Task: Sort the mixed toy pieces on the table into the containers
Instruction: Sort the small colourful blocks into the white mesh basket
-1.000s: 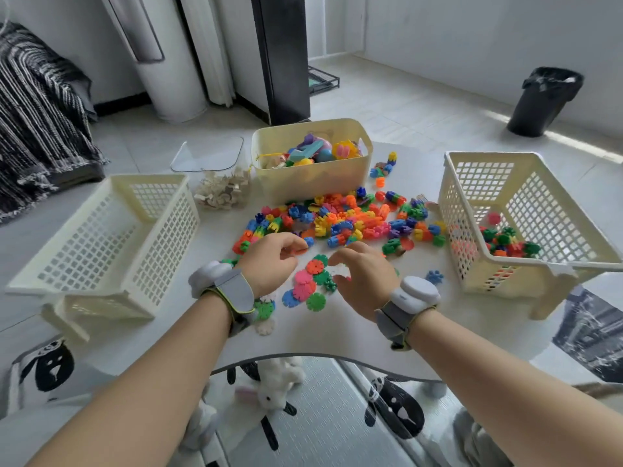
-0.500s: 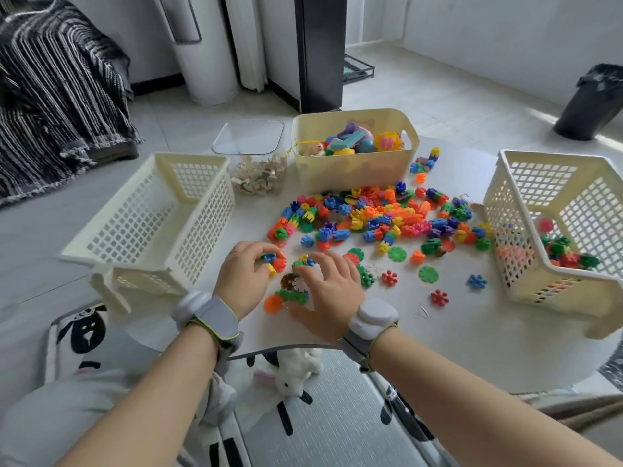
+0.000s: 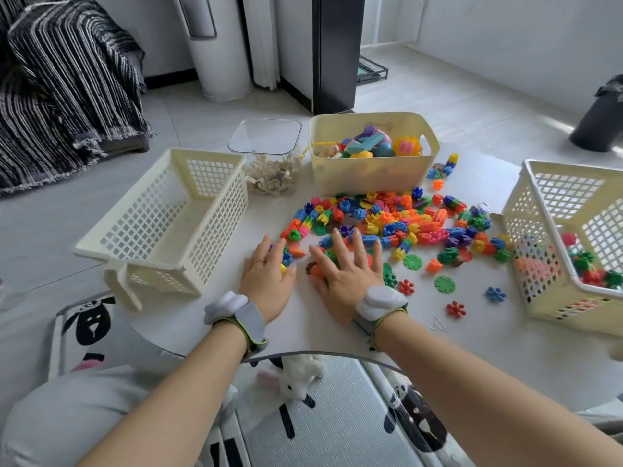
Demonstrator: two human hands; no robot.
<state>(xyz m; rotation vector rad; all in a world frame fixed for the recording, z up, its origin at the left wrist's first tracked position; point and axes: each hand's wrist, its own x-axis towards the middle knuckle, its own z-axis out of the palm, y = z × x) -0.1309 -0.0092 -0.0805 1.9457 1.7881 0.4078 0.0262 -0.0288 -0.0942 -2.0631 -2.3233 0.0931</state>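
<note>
A pile of colourful toy pieces [image 3: 397, 224] is spread over the middle of the white table [image 3: 337, 325]. My left hand [image 3: 268, 278] lies flat at the pile's near left edge, fingers straight over a few pieces. My right hand [image 3: 350, 271] lies flat beside it, fingers spread over several pieces, an orange one under its thumb side. An empty lattice basket [image 3: 168, 224] stands to the left. A second lattice basket [image 3: 569, 251] at the right holds some pieces.
A solid cream bin [image 3: 371, 173] of larger toys stands behind the pile, with a clear tub [image 3: 269, 163] of wooden pieces on its left. Loose flat gear pieces [image 3: 444, 284] lie near the right basket. A plush rabbit [image 3: 300, 375] lies below the table edge.
Both hands have gone from curled over small pieces to lying flat with straight fingers, and have shifted left toward the empty basket. The view has turned left.
</note>
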